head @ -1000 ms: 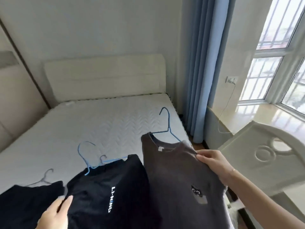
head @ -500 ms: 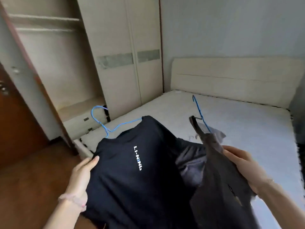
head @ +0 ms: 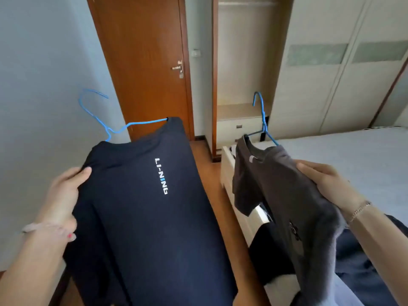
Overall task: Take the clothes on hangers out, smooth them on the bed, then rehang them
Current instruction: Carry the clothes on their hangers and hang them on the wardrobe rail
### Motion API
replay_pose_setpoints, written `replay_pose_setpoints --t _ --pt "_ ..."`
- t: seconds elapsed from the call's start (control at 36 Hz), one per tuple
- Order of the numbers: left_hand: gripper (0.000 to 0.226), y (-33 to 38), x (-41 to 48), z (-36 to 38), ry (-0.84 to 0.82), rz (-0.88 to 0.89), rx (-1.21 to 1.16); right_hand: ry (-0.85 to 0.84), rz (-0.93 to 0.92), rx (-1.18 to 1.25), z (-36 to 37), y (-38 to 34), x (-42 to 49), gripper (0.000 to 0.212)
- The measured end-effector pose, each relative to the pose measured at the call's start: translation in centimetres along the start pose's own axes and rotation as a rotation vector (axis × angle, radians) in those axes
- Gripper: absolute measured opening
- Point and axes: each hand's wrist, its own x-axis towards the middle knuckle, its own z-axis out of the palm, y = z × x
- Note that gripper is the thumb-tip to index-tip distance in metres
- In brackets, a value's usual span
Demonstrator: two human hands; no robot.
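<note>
Left hand [head: 64,195] grips the shoulder of the navy T-shirt with white chest lettering [head: 143,217], thumb on top and fingers curled under. It's held in the air over the floor, beside the bed [head: 353,155]. Right hand [head: 324,184] has its fingers closed over the shoulder of the grey T-shirt [head: 276,184], which hangs above the bed's edge.

Risks:
- Both hands hold fabric only, not the hooks.
- The navy shirt's blue wire hanger [head: 141,123] sits skewed, with one arm poking out of the collar. It could slide free.
- The grey shirt is bunched and may crease again.
- The grey shirt's blue hanger [head: 263,115] could snag on the way into the open pale wardrobe [head: 242,62].
- No free hand is left to hook either one.
</note>
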Motion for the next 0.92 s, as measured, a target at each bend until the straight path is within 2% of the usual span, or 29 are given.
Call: replay_pose_setpoints --t 0.06,0.11,0.25,0.39,0.56,0.64,0.78,0.92 --pt "0.025 0.5 2.9 -2.7 0.028 0.009 0.041 -0.018 -0.041 -0.019 3.4 -1.1 3.5 0.036" --pt "0.03 0.8 5.8 -4.9 0.058 0.032 0.041 -0.013 -0.099 -0.045 6.8 -2.3 6.7 0.031" --pt "0.008 2.0 12.3 -6.7 0.136 0.093 0.061 -0.051 -0.168 -0.037 13.7 -4.2 13.6 0.022" --pt "0.022 1.0 17.6 -6.2 0.196 0.13 0.106 -0.083 -0.152 -0.022 18.6 -4.4 19.0 0.033" --pt "0.019 -3.0 23.2 -4.7 0.209 0.127 0.22 -0.142 -0.113 -0.004 24.0 -3.1 25.9 0.029" --pt "0.017 -5.1 26.8 -3.6 0.164 0.092 0.317 -0.192 -0.107 -0.045 26.2 -1.4 29.8 0.023" --pt "0.018 -7.2 34.7 0.5 0.132 0.04 0.349 -0.283 -0.054 -0.067 29.2 1.8 38.0 0.019" --pt "0.017 -6.3 44.7 5.1 0.117 0.006 0.302 -0.344 0.017 -0.034 30.8 2.2 47.3 0.018"
